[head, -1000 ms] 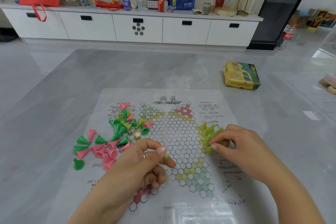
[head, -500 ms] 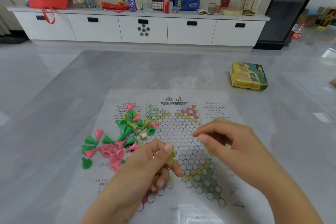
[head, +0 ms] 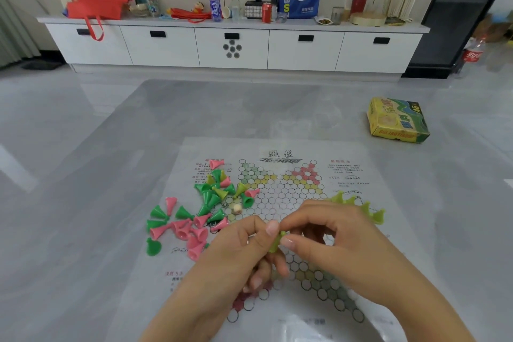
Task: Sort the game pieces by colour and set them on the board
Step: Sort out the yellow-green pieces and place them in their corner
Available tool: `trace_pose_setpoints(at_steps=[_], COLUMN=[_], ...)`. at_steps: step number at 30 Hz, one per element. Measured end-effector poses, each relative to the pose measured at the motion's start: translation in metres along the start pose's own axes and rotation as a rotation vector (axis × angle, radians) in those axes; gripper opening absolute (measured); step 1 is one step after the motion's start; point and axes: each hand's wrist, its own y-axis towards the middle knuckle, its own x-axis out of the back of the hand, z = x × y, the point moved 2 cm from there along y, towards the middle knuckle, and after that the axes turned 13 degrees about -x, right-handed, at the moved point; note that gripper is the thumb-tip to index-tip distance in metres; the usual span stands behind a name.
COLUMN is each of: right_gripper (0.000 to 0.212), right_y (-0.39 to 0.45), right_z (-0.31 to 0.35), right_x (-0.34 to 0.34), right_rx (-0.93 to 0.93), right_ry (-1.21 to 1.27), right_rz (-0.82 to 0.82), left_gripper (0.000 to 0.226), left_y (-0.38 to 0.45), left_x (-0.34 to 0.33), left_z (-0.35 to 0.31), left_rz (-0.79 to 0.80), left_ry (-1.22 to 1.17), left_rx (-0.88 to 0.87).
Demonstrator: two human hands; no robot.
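A paper checkers board (head: 280, 203) with a star of circles lies on the grey table. Loose cone pieces in dark green, pink and yellow-green form a pile (head: 205, 208) on its left side. Several yellow-green cones (head: 361, 207) stand in a row on the board's right point. Over the board's middle, my left hand (head: 238, 253) and my right hand (head: 333, 236) meet. Both pinch one yellow-green cone (head: 276, 243) between thumb and fingertips. My left hand's other fingers are curled under; what they hold is hidden.
A yellow-green game box (head: 397, 121) sits on the table at the far right. A small beige die (head: 236, 208) lies among the pile. A white sideboard (head: 233, 44) with bags, bottles and cans runs along the back wall.
My right hand left the yellow-green row and came left to meet my left hand. It now pinches the cone that my left hand holds up.
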Motion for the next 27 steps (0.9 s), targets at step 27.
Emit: trace_pose_setpoints(at_steps=[27], right_gripper=[0.009], right_y=[0.006], right_z=[0.007], right_x=[0.016], right_rx=[-0.152], right_ry=[0.457], right_rz=[-0.318], left_gripper=[0.024], left_y=[0.058], left_x=[0.057], left_z=[-0.031], left_rz=[-0.172], left_ry=[1.536], left_rx=[-0.191])
